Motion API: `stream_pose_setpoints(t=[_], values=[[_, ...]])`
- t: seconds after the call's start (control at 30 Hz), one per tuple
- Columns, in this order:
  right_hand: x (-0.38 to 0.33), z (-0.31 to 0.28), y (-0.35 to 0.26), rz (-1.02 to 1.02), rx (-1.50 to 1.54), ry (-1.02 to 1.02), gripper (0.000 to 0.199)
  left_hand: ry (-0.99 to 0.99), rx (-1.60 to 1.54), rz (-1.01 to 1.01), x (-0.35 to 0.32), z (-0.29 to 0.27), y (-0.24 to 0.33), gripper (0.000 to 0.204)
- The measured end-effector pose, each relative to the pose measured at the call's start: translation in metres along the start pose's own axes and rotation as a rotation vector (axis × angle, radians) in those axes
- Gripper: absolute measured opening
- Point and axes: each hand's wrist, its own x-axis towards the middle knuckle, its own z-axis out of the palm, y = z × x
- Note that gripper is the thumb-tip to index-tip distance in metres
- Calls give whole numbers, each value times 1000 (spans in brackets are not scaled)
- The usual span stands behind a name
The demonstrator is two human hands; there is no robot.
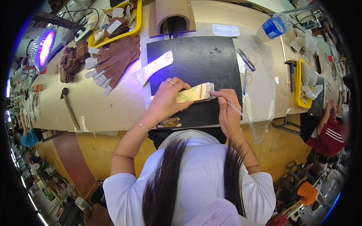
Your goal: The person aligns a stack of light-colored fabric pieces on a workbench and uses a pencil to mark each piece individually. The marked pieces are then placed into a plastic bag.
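1 pale yellow, flat piece (196, 93) lies between the 2 hands, over the black mat (196, 56). Long axis runs roughly left to right, right end angled slightly away from the body. Left hand (171, 94) grasps its left part, fingers and thumb across the width. Right hand (229, 105), just beyond the right end, pinches 1 slender pale stick (235, 109); tip contact: cannot tell.
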Motion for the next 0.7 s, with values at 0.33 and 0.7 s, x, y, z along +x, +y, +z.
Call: stream_pose_setpoints(t=[0.33,0.7], values=[[-1,8,7,-115,71,22,15,-141,-273,-184,2,-29,0,45],[-4,18,13,-164,-85,-35,19,236,65,-215,8,-81,-27,38]])
